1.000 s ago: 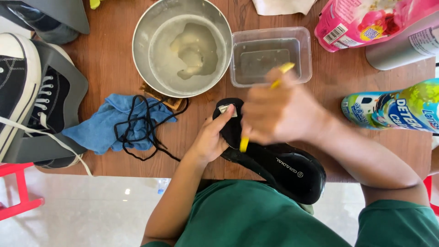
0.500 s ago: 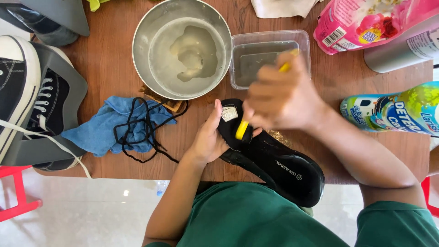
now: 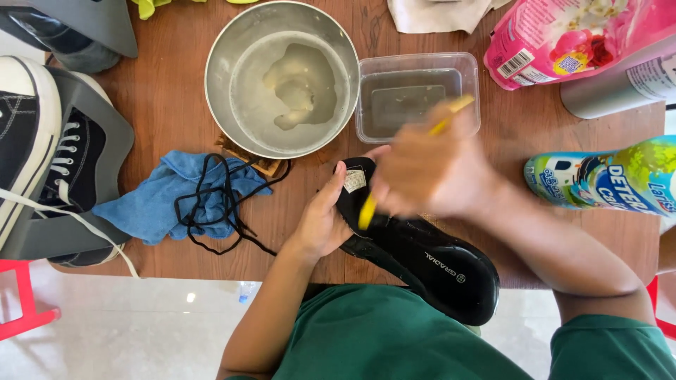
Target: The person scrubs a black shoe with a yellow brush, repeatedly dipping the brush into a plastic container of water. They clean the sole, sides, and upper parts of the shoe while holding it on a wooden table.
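Observation:
A black shoe insole (image 3: 429, 264) lies slanted over the near edge of the wooden table (image 3: 169, 105). My left hand (image 3: 320, 222) holds its upper end, thumb against the edge next to a small white label. My right hand (image 3: 433, 172), blurred by motion, grips a yellow brush (image 3: 367, 210) whose lower end rests on the insole and whose handle tip sticks out toward the clear plastic tub (image 3: 415, 95).
A metal bowl (image 3: 282, 77) of soapy water stands at the centre back. Black laces (image 3: 215, 204) lie on a blue cloth (image 3: 158, 197). Black-and-white sneakers (image 3: 42, 141) sit at the left, a pink detergent pouch (image 3: 563, 39) and a green bottle (image 3: 605, 183) at the right.
My right hand has moved up the insole with the brush, from lower over its middle to its upper end near the label. My left hand has kept its hold.

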